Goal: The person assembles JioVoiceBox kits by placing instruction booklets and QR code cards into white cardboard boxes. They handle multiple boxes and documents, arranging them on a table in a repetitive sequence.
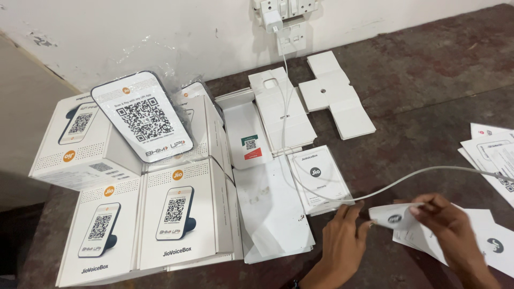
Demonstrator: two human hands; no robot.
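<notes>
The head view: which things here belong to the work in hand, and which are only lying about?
In hand:
- left hand and right hand, both gripping the small white leaflet
- paper sheets under the right hand

Lying about:
- stacked white boxes
- flat cardboard inserts
- white cable
- wall socket

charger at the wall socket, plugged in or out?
Plugged in. The white charger sits in the wall socket panel, and its white cable runs down across the table toward the hands.

A single head-worn camera looks steeply down at the table (428, 107). It faces the far wall (160, 32), close above the near edge.
</notes>
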